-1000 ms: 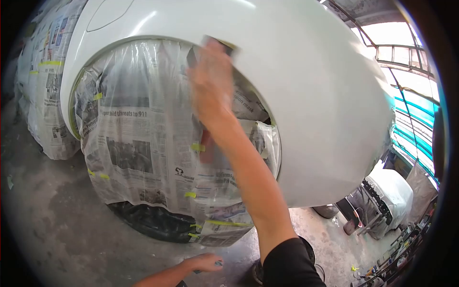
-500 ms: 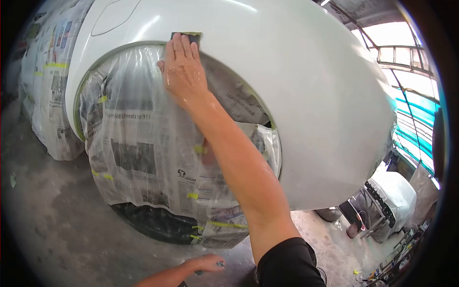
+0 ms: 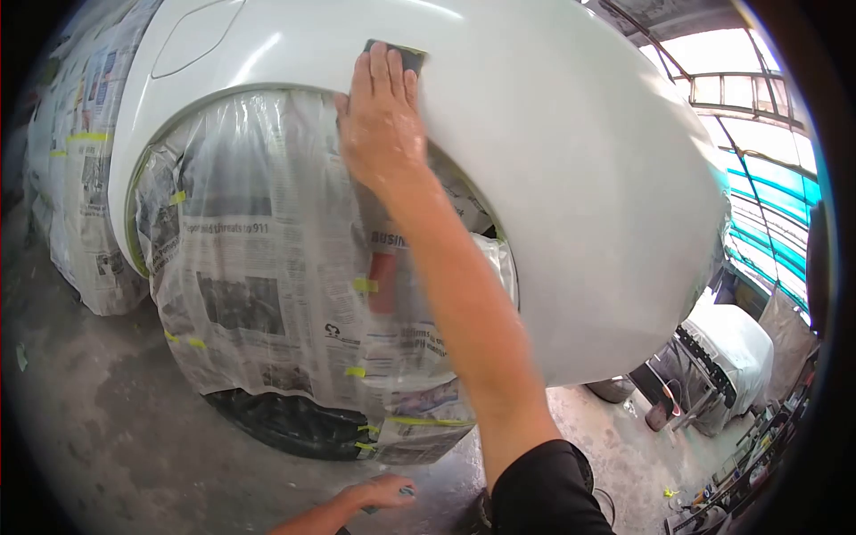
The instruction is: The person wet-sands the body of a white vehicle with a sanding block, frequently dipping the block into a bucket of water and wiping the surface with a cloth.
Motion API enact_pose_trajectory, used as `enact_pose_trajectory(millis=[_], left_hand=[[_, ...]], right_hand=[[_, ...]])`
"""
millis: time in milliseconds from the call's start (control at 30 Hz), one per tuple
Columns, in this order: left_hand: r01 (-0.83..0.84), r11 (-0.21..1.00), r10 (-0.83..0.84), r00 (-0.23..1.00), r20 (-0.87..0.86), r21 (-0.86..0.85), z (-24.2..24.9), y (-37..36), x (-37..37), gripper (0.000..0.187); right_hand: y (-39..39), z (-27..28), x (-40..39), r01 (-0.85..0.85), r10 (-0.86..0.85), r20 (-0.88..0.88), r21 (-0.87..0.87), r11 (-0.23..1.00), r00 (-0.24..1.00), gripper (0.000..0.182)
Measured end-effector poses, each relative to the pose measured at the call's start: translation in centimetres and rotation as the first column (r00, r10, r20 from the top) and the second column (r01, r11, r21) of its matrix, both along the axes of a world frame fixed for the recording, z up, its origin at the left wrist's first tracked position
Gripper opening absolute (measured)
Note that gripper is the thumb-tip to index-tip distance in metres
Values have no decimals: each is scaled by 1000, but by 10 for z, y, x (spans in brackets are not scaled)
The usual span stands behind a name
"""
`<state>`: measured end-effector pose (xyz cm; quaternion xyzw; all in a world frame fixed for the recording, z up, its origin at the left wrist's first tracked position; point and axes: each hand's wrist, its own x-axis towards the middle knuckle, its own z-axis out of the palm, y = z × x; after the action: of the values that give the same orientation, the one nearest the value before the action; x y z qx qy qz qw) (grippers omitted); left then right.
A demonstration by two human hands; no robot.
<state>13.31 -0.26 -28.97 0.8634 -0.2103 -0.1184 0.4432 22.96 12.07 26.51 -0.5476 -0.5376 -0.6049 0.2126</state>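
- And here's the right hand (image 3: 383,134) up high, laid flat with its fingers out straight and close together, the thumb a little off to the left side.
- Under those fingertips sits the dark pad (image 3: 413,61), lying on the white car panel (image 3: 580,178); it is pressed under the fingers rather than wrapped in a grip.
- Look at the line of it: the pad's far edge runs crosswise to the fingers, dipping slightly towards the right, with one corner showing clear past the little finger. Its near side hides beneath the hand, so its full shape can't be told.
- So the pad lies at the fingertip end, beyond the palm, just above the wheel arch edge (image 3: 259,86), while the wrist crosses over the newspaper and plastic cover (image 3: 241,303) on the wheel.
- The right hand is plainly the nearer one, right on the pad, its forearm slanting up and leftward from the black sleeve (image 3: 544,490).
- Down low, well apart from all that, there's the left hand (image 3: 379,490), below the tyre (image 3: 294,428) in view, fingers curled round a small bluish thing (image 3: 407,490); what that is, nobody can tell from here.
- Over to the upper left, the flap outline (image 3: 198,40) sits on the same panel, well apart from the pad.
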Motion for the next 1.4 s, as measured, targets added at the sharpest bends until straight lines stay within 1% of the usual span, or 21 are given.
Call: enact_pose_trajectory(millis=[33,167,233,300,333,367,433,467,533,633,700,767,833,867,933,1000,1100,1167,1233,1333,1400], left_hand=[[6,1000,-6,1000,-1,-13,-1,3,-2,40],[-50,998,50,999,-6,-37,5,12,-17,42],[-67,996,67,998,-1,-56,15,22,-25,41],[-87,996,86,996,-20,-27,25,23,-30,39],[-105,994,105,994,-28,-10,29,23,-30,38],[-96,995,95,995,-39,-14,30,21,-30,38],[-82,996,80,994,-74,-19,30,15,-30,37],[-57,998,56,997,-56,-33,30,14,-26,35],[-11,997,9,1000,-28,-72,28,7,-21,32],[-27,998,25,999,-34,-49,14,-3,-9,31],[-9,1000,8,999,-49,-21,18,-4,-6,32],[-4,1000,4,1000,-20,-17,26,-4,-12,32],[-15,1000,16,998,54,-25,33,0,-15,32],[-25,1000,25,1000,-6,-14,33,2,-15,31],[-48,999,49,990,-133,7,30,1,-15,31],[-29,1000,30,993,-117,12,29,0,-12,30],[-3,1000,2,996,-86,-7,19,-2,-5,31],[2,1000,-2,1000,-23,-21,17,-1,-3,34],[-12,1000,14,998,68,-29,23,-3,-5,37],[-16,1000,15,999,-39,-20,27,-2,-5,39],[1,1000,-2,997,-82,-10,29,-3,-4,38]], right_hand=[[-25,-5,3,18,-18,0,-45,999,1000,59],[-156,-86,38,224,-215,-99,100,969,972,58],[-216,-152,53,276,-233,-264,139,951,936,57],[-253,-214,73,300,-234,-329,169,939,915,57],[-261,-222,71,304,-223,-359,187,934,906,57],[-259,-222,77,305,-225,-332,214,928,916,58],[-222,-176,73,273,-210,-270,224,936,940,66],[-200,-139,65,200,-174,-166,158,967,971,69],[-157,-86,38,157,-146,-178,50,986,973,69],[-173,-97,42,146,-139,-207,21,989,969,69],[-226,-168,79,176,-151,-198,119,977,969,63],[-281,-250,99,198,-135,-292,201,959,947,62],[-281,-253,97,216,-141,-299,234,948,944,62],[-281,-257,97,231,-144,-318,253,939,937,61],[-259,-185,88,210,-186,-193,111,971,963,62],[-226,-117,57,175,-171,-211,-2,985,962,62],[-247,-119,76,249,-259,-83,-118,961,962,61],[-300,-184,116,393,-392,36,-133,910,919,65],[-347,-242,150,398,-387,98,-143,906,917,66],[-298,-169,105,466,-457,92,-164,869,885,54],[-238,-92,69,412,-385,167,-184,892,908,55]])
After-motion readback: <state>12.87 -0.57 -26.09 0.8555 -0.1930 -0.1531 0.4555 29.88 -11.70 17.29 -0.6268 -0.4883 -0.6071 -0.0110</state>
